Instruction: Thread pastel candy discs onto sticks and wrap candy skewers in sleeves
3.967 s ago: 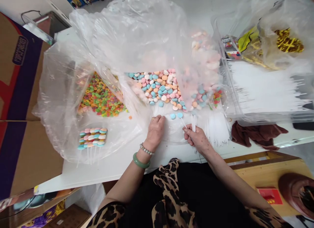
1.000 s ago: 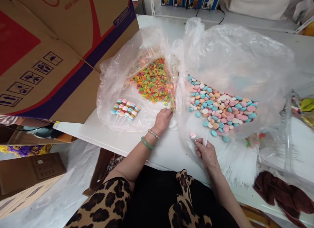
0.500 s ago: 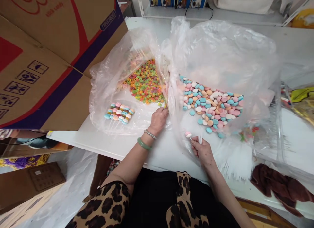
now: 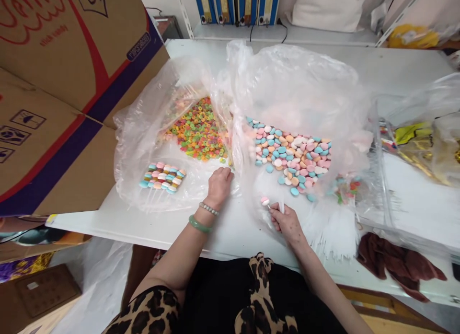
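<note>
My right hand (image 4: 287,224) pinches a thin white stick; a pink and white candy lollipop (image 4: 265,201) sits at its tip, in front of the candy pile. Colourful ring candies (image 4: 203,132) spill from a clear plastic bag, and my left hand (image 4: 220,186) rests palm down at their near edge. Its fingers are curled together, and whatever they may hold is hidden. Pastel pink, blue, white and orange candies (image 4: 294,156) lie in a second clear bag (image 4: 305,80). Several finished-looking candy sticks (image 4: 163,177) lie in a row on the left bag's plastic (image 4: 134,132).
A large printed cardboard box (image 4: 79,85) stands at the left. Loose white sticks (image 4: 330,233) and a brown cloth (image 4: 398,262) lie at the right of the white table (image 4: 143,224). Blue binders (image 4: 237,8) stand on a shelf behind.
The view has shifted, so the table and both hands appear further left and slightly lower. Both hands keep nearly the same places relative to the candies, and the right still holds the lollipop.
</note>
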Tool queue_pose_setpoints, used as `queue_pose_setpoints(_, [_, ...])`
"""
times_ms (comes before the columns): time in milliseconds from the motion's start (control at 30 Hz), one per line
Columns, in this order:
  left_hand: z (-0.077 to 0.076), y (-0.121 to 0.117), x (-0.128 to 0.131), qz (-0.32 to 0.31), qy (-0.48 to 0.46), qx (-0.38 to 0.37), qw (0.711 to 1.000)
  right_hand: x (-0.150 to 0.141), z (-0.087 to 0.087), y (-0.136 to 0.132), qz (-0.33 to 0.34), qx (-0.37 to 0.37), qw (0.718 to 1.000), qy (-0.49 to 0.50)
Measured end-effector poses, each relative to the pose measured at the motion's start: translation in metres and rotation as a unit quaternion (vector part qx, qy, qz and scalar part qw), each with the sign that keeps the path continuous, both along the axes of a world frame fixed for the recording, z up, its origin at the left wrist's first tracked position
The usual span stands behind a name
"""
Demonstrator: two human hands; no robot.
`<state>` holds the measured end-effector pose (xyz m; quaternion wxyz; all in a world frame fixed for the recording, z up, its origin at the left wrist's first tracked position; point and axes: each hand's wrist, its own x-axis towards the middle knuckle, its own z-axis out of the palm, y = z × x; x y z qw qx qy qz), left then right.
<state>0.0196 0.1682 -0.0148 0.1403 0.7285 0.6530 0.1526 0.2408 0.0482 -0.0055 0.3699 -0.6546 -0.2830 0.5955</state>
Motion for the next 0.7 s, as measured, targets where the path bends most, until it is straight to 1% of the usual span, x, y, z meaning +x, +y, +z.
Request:
queue_pose_setpoints(67, [-0.003, -0.004, -0.002, -0.040, 0.007, 0.022, 0.999, -0.001, 0.002, 0.000, 0.000, -0.002, 1.000, 0.003])
queue_pose_setpoints(133, [-0.004, -0.006, -0.005, -0.059, 0.002, 0.024, 0.998, -0.001, 0.003, 0.001, 0.001, -0.002, 1.000, 0.008])
queue_pose_setpoints(200, [-0.002, -0.006, -0.006, -0.047, 0.004, 0.009, 0.999, -0.002, 0.003, 0.001, 0.003, -0.001, 1.000, 0.013])
queue_pose_setpoints(300, [0.003, -0.004, -0.004, -0.012, 0.012, -0.009, 1.000, -0.002, 0.001, 0.001, 0.002, 0.004, 1.000, 0.008])
queue_pose_setpoints(400, [0.005, -0.002, 0.000, 0.019, -0.015, -0.023, 0.999, -0.001, 0.003, -0.002, 0.009, 0.005, 1.000, -0.004])
queue_pose_setpoints(467, [0.003, 0.001, -0.002, 0.034, -0.053, -0.027, 0.998, -0.001, 0.007, -0.005, 0.016, 0.014, 1.000, -0.014])
queue_pose_setpoints(533, [0.001, 0.002, -0.008, 0.058, -0.122, -0.035, 0.990, -0.001, 0.014, -0.008, 0.020, 0.034, 0.999, -0.027])
queue_pose_setpoints(633, [-0.003, 0.001, -0.021, 0.128, -0.248, -0.056, 0.959, -0.005, 0.029, -0.012, 0.030, 0.065, 0.996, -0.047])
queue_pose_setpoints(667, [-0.004, -0.001, -0.025, 0.140, -0.272, -0.052, 0.951, -0.008, 0.033, -0.012, 0.036, 0.076, 0.995, -0.055])
queue_pose_setpoints(700, [-0.004, -0.003, -0.027, 0.140, -0.282, -0.038, 0.948, -0.011, 0.037, -0.012, 0.045, 0.089, 0.993, -0.064])
